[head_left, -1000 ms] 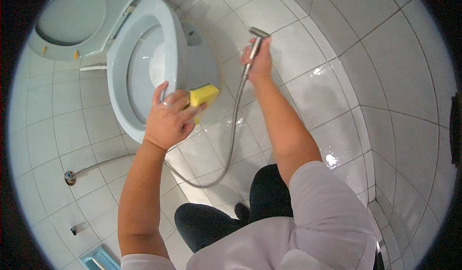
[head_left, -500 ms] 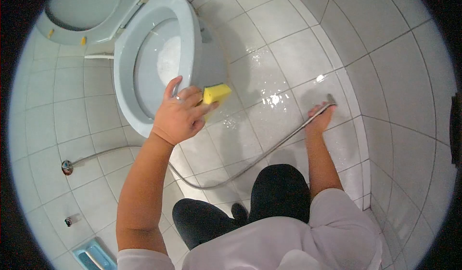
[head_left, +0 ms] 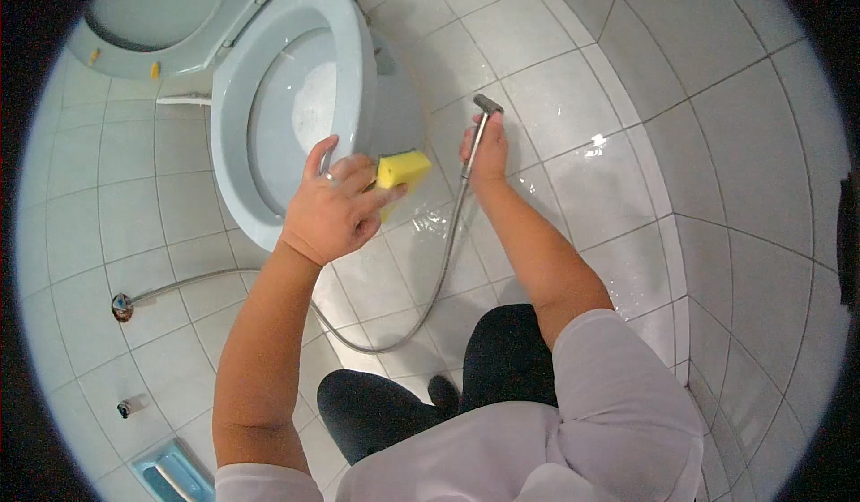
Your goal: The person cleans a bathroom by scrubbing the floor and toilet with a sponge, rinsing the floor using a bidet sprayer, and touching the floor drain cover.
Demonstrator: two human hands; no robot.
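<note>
My left hand (head_left: 339, 199) grips a yellow sponge (head_left: 405, 170) with a dark scouring side, just beside the rim of the toilet bowl (head_left: 356, 99). Something like a thin grey handle or edge shows by the thumb, too unclear to name. In my right hand (head_left: 486, 148) is a metal bidet sprayer (head_left: 488, 104), held over the wet floor to the right of the toilet, its head pointing away from me. The sprayer's metal hose (head_left: 445, 274) loops down past my knees and back toward the left wall.
The toilet seat and lid (head_left: 152, 18) stand raised at the upper left. A wall valve (head_left: 123, 307) feeds the hose. A blue soap dish (head_left: 175, 473) is set in the wall at lower left. Wet floor tiles (head_left: 573, 193) reach the tiled right wall (head_left: 726, 162).
My right hand has swung left and forward with the sprayer, from near the right wall toward the toilet. The hose bends more steeply. My left hand with the sponge has hardly moved.
</note>
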